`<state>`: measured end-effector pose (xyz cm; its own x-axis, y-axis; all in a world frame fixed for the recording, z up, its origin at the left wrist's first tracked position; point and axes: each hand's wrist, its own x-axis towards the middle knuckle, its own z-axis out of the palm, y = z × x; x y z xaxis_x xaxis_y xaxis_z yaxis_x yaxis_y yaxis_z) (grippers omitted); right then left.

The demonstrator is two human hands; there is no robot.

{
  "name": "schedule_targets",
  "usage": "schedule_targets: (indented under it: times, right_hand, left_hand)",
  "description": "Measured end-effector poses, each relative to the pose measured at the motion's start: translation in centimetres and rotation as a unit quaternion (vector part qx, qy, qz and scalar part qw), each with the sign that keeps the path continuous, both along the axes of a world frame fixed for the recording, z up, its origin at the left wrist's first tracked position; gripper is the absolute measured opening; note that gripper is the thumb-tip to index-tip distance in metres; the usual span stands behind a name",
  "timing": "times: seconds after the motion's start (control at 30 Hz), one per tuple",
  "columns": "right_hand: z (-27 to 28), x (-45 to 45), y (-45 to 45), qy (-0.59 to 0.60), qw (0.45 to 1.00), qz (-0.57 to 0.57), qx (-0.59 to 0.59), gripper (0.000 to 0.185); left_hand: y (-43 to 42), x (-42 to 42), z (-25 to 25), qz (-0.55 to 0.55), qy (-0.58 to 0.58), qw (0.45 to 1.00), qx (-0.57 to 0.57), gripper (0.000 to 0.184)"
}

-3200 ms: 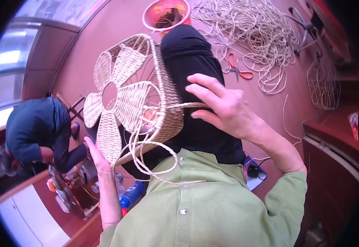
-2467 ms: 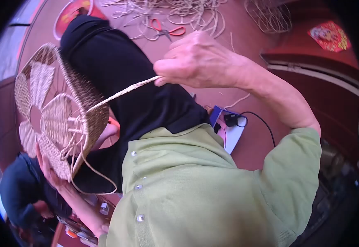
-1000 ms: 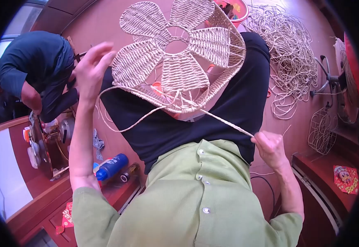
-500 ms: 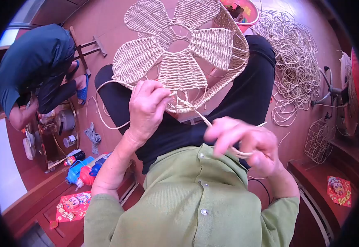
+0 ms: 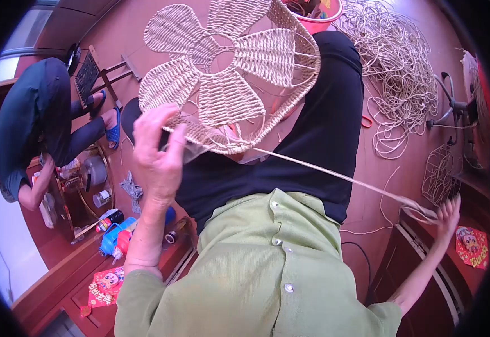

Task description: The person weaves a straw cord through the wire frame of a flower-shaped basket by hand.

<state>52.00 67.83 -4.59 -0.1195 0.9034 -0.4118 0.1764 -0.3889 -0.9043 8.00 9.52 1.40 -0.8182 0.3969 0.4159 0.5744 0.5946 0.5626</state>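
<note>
A flower-shaped woven piece [image 5: 231, 101] with a round hole at its centre lies across my lap, inside a woven rim [image 5: 293, 109]. My left hand [image 5: 158, 154] is at the rim's near left side, thumb and index finger apart; I cannot tell whether it touches the weave. From the rim's near edge a pale cord [image 5: 329, 171] runs taut to the far right. My right hand [image 5: 449, 216] grips that cord, with a blurred bunch of it at the fingers.
A big tangle of cord [image 5: 397, 62] covers the floor at the right, beside red scissors handles [image 5: 366, 121]. A red basin [image 5: 321, 23] stands behind the weave. At the left, another person [image 5: 37, 123] bends over a cart [image 5: 85, 191]. Bottles [image 5: 116, 236] stand at the lower left.
My right hand has swung far out to the right, drawing the cord straight. My left hand has let go near the rim and moved left. The woven piece has shifted slightly left.
</note>
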Motion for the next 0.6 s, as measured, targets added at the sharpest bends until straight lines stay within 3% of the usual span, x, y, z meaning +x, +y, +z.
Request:
schedule_targets:
  times: [0.03,0.07,0.1,0.13,0.17,0.2,0.23,0.27,0.3,0.4,0.53,0.6]
  right_hand:
    - [-0.5,4.9,3.6,-0.067,0.994,-0.07,0.059,0.022]
    - [-1.2,9.8,7.0,-0.175,0.976,-0.065,0.109,0.023]
    - [-2.4,14.0,10.3,-0.416,0.892,0.045,0.17,0.025]
    - [-3.5,15.9,11.9,-0.651,0.677,0.214,0.267,0.028]
    - [-4.4,14.2,12.1,-0.694,0.499,0.322,0.406,0.031]
    - [-5.1,9.9,10.7,-0.637,0.413,0.371,0.536,0.035]
    - [-2.1,-0.5,4.2,-0.537,0.353,0.414,0.645,0.029]
    - [0.4,-11.3,-5.7,-0.369,0.632,0.347,0.587,0.031]
    - [2.2,-17.6,-12.5,-0.291,0.625,0.361,0.628,0.036]
    - [4.3,-26.4,-27.8,-0.102,0.574,0.567,0.581,0.048]
    - [1.6,-28.0,-32.8,-0.025,0.508,0.683,0.525,0.035]
    - [1.1,-28.7,-32.8,0.167,0.601,0.687,0.371,0.02]
  left_hand:
    - [-1.0,-0.4,0.3,0.02,0.01,1.0,0.007,0.032]
    - [-1.7,-0.7,0.6,0.044,0.022,0.998,0.046,0.03]
    - [-2.5,-0.9,1.1,0.054,0.018,0.994,0.095,0.028]
    - [-3.2,-0.9,1.5,0.066,0.016,0.987,0.145,0.027]
    - [-4.4,-0.7,2.0,0.07,0.02,0.992,0.1,0.027]
    - [-4.8,-0.1,2.1,0.05,0.007,0.997,0.053,0.028]
    - [-4.9,0.5,2.1,0.026,-0.008,1.0,0.005,0.029]
    - [-4.6,0.9,1.9,0.001,-0.021,0.999,-0.041,0.03]
    - [-4.0,1.5,1.0,-0.022,-0.019,0.997,-0.065,0.034]
    - [-2.5,3.1,-2.1,-0.068,-0.042,0.995,-0.066,0.048]
    - [-1.1,4.9,-4.4,-0.05,-0.017,0.998,-0.038,0.056]
    - [-0.8,5.7,-5.0,-0.005,-0.013,1.0,-0.017,0.059]
